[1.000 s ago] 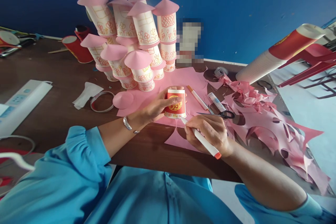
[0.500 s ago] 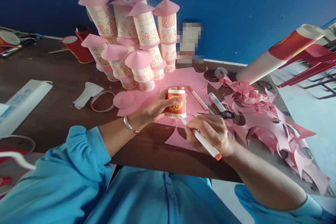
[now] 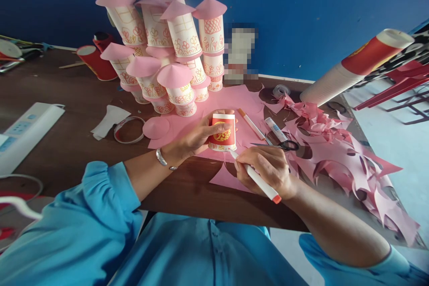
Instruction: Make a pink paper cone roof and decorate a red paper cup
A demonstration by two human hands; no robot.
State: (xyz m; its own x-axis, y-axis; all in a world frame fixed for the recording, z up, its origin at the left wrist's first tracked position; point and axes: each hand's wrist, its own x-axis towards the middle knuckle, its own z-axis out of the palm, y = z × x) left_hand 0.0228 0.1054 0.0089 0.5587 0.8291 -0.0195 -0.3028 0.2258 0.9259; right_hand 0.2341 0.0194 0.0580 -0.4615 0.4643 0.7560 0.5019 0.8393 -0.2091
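Head view showed almost no change from the earlier frame: both hands kept their grips, and the whole scene sat slightly lower left as the camera shifted. My left hand point(image 3: 197, 136) was curled around an upside-down red paper cup point(image 3: 222, 132) standing on the pink paper sheet point(image 3: 241, 98); I could not see inside it. My right hand point(image 3: 264, 167), at five o'clock from the cup, pinched a white marker point(image 3: 258, 179) with its tip at the cup's lower rim. At eleven o'clock stood a pile of pink-roofed cup towers point(image 3: 170, 49). Scissors point(image 3: 284, 145) lay at three o'clock.
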